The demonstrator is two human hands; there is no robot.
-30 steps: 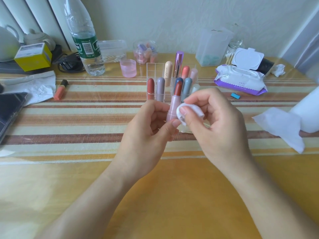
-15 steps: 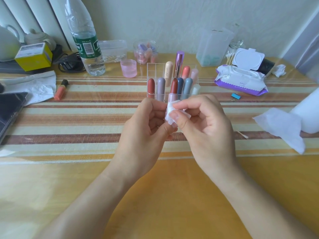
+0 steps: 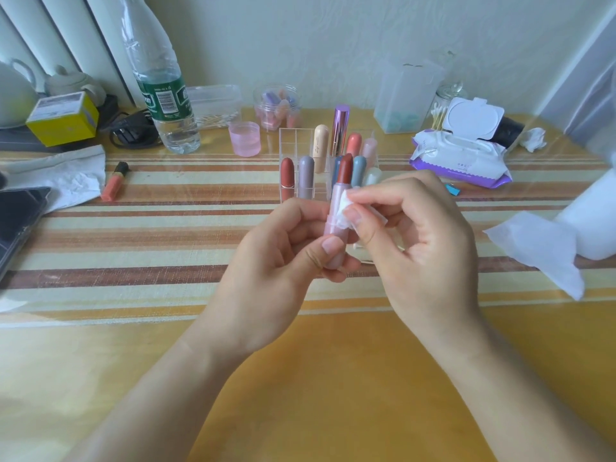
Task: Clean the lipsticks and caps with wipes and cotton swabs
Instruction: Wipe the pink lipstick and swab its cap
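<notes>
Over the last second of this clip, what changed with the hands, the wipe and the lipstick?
The right hand carried the white wipe leftward, from beside the lipstick onto its pale pink tube, and now pinches it there just below the red bullet. The left hand still grips the lower tube, upright. Nothing was let go. The organizer and wipes pack stayed put.

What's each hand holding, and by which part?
Left hand grips the uncapped lipstick by its pink lower tube; right hand pinches a small white wipe against the tube's upper part.
</notes>
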